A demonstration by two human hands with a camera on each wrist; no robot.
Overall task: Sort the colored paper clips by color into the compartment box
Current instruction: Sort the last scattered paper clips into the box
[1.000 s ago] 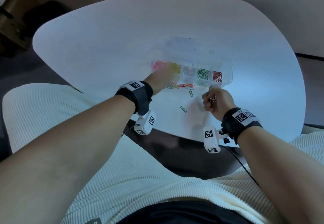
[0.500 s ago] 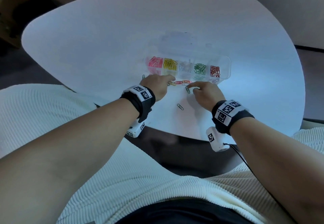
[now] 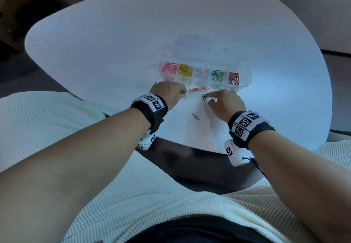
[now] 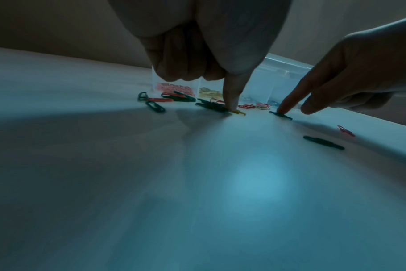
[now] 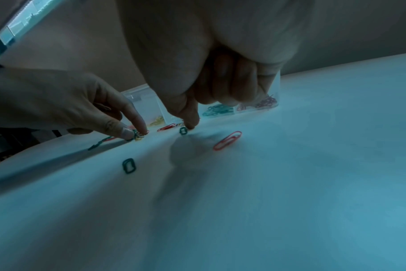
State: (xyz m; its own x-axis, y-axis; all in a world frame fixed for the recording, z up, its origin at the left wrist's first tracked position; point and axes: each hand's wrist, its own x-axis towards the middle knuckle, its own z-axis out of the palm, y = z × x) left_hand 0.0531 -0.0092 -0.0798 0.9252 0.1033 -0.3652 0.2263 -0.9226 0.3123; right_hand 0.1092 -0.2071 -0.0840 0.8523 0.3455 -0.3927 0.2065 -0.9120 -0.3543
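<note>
The clear compartment box (image 3: pixel 245 67) lies on the white table with pink, yellow, silver, green and red clips sorted in its cells. Loose clips lie in front of it. My left hand (image 3: pixel 182 93) pinches a yellow paper clip (image 3: pixel 184 96) on the tabletop between thumb and index tip; its other fingers are curled. In the right wrist view the left hand (image 5: pixel 133 133) has both tips down among the clips. My right hand (image 3: pixel 208 98) presses its straight index finger on a green paper clip (image 3: pixel 203 97), thumb held apart; this green paper clip (image 5: pixel 183 131) lies flat under the fingertip.
Another green clip (image 3: pixel 195 117) lies nearer the table's front edge. Red and pink clips (image 3: pixel 198 89) lie between the hands and the box. Several green and red clips (image 4: pixel 155 101) sit left of the left hand. A red clip (image 5: pixel 227 140) lies by the right hand.
The right hand, curled near the box a second ago, has come down and set its index finger on the green clip. The left hand has drawn back from the box to the loose clips.
</note>
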